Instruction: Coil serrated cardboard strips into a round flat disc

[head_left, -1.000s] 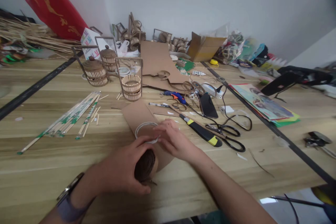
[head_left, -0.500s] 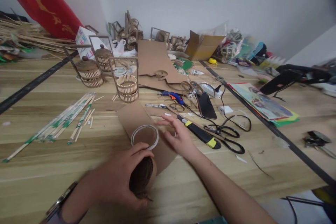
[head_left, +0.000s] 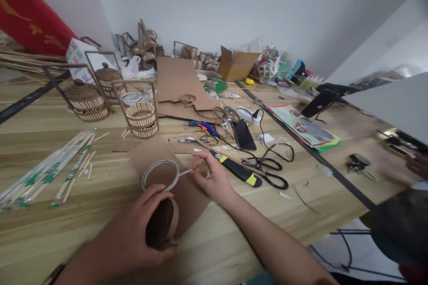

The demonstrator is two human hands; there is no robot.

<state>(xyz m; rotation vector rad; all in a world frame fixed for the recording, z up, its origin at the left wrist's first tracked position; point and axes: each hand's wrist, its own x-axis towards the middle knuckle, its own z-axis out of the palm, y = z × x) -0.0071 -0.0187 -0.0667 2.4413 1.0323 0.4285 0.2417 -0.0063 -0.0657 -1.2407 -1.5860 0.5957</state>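
My left hand [head_left: 133, 222] is wrapped round a dark brown round piece [head_left: 161, 225] that looks like coiled cardboard, with a paler outer band. Its fingertips also touch the near rim of a white roll of tape [head_left: 176, 173]. From that roll a thin pale strip [head_left: 185, 172] runs to my right hand [head_left: 210, 176], whose thumb and forefinger are pinched at the strip's end. Under both hands lies a brown cardboard sheet [head_left: 187, 205]. A black and yellow utility knife [head_left: 237, 171] rests just right of my right hand.
Behind stand small slatted wooden buckets [head_left: 142, 120] with tall handles. Wrapped sticks [head_left: 50, 164] lie left. Scissors [head_left: 267, 171], a phone [head_left: 244, 135] and a blue glue gun [head_left: 202, 127] with its cord lie right of centre. A person's hand [head_left: 416, 164] shows at the right edge.
A pale strip now stretches between the tape roll and my right hand, whose fingers have closed into a pinch. My view has swung right, so things appear shifted left.
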